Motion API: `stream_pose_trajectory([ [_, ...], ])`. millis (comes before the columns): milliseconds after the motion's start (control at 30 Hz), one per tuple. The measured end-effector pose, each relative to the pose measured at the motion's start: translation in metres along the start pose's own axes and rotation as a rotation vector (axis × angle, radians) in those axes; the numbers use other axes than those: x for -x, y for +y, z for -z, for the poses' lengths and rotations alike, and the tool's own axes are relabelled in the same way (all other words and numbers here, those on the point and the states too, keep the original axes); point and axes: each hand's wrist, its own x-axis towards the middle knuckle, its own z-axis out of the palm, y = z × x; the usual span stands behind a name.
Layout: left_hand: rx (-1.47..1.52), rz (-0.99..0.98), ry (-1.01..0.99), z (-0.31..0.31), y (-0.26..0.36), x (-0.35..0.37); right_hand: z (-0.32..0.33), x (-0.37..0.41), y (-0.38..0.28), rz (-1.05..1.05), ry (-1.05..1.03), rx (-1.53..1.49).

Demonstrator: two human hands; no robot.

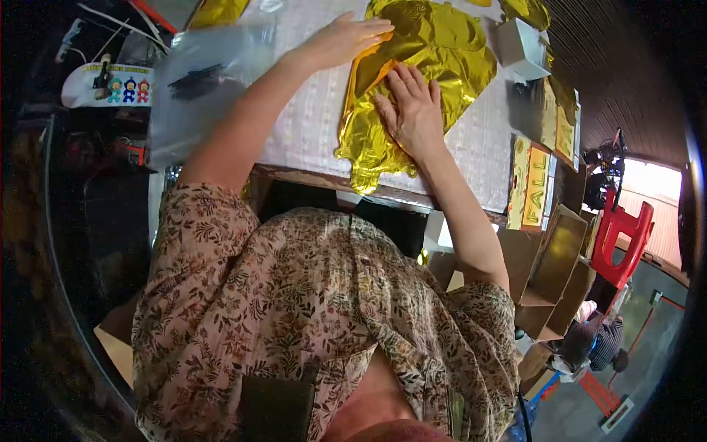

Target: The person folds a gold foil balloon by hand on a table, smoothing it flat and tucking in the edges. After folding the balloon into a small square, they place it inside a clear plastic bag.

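Two open palms grip nothing, the left hand [346,40] at the far edge and the right hand [412,110] spread mid-sheet, pressing the gold foil balloon [442,55] onto the table [309,132], apparently smoothing it; folding next would need an edge pinched.
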Motion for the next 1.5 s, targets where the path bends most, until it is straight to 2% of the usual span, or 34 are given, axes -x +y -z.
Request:
stream_pose_trajectory([
  [67,0.013,0.005,-0.014,-0.002,-0.003,0.001,0.002,-0.001,0.000,0.003,-0.032,-0.008],
  [167,-0.068,-0.032,-0.022,-0.003,-0.003,0.002,0.002,-0.001,0.002,-0.077,0.042,-0.158],
  [200,-0.049,-0.069,0.037,0.003,0.003,0.002,0.007,-0.003,0.001,-0.071,0.035,-0.158],
  [267,-0.028,-0.095,0.101,0.009,0.009,0.002,0.021,-0.011,0.000,0.064,0.054,-0.028],
  [333,-0.062,-0.090,-0.026,0.008,0.006,0.003,0.027,-0.017,-0.002,0.126,-0.022,-0.024],
  [400,-0.094,-0.107,-0.043,0.010,0.006,0.003,0.023,-0.020,-0.001,0.300,-0.210,-0.076],
  [933,-0.176,0.016,-0.199,0.031,0.029,0.002,0.048,0.020,-0.036,0.451,-0.538,-0.087],
  [1033,-0.140,0.009,-0.115,0.038,0.037,0.004,0.056,0.023,-0.038,0.472,-0.592,-0.185],
  [1067,-0.151,-0.004,-0.115,0.030,0.032,0.005,0.056,0.020,-0.037,0.468,-0.577,-0.181],
  [1133,-0.202,-0.036,-0.025,0.005,0.015,0.005,0.056,0.010,-0.030,0.328,-0.382,-0.225],
  [1200,-0.187,-0.045,-0.062,0.008,0.018,0.005,0.052,0.001,-0.020,0.267,-0.370,-0.127],
  [1267,-0.171,-0.044,-0.052,0.012,0.019,0.004,0.036,-0.001,-0.004,0.316,-0.426,-0.070],
  [1467,-0.154,0.015,-0.083,0.013,0.017,0.002,0.027,0.006,0.002,0.297,-0.413,-0.117],
  [1500,-0.071,0.069,-0.087,0.014,0.017,0.000,0.027,0.007,0.003,0.292,-0.408,-0.138],
])
